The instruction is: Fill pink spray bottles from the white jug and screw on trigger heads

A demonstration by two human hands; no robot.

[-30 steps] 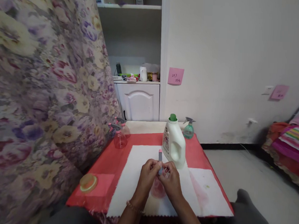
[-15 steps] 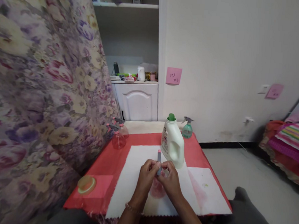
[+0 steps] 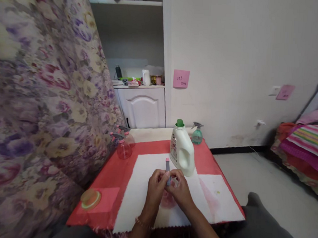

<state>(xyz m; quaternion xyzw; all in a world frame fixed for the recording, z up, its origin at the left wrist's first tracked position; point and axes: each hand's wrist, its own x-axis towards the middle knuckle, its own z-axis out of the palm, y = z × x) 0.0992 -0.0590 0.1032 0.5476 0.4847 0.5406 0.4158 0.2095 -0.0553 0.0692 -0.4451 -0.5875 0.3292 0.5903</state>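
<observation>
Both my hands meet over a white cloth on a red table. My left hand and my right hand pinch a small grey stick with a pink tip, held upright. Under the hands the cloth shows a pink stain. A white detergent jug with a green cap stands just behind the hands.
A pink spray bottle stands at the table's back left, a green one at the back right. A round orange lid lies front left. A floral curtain hangs left. A white cabinet and wall lie behind; striped bedding right.
The view has drifted a little to the right. My hands keep the same grip on the stick over the stain.
</observation>
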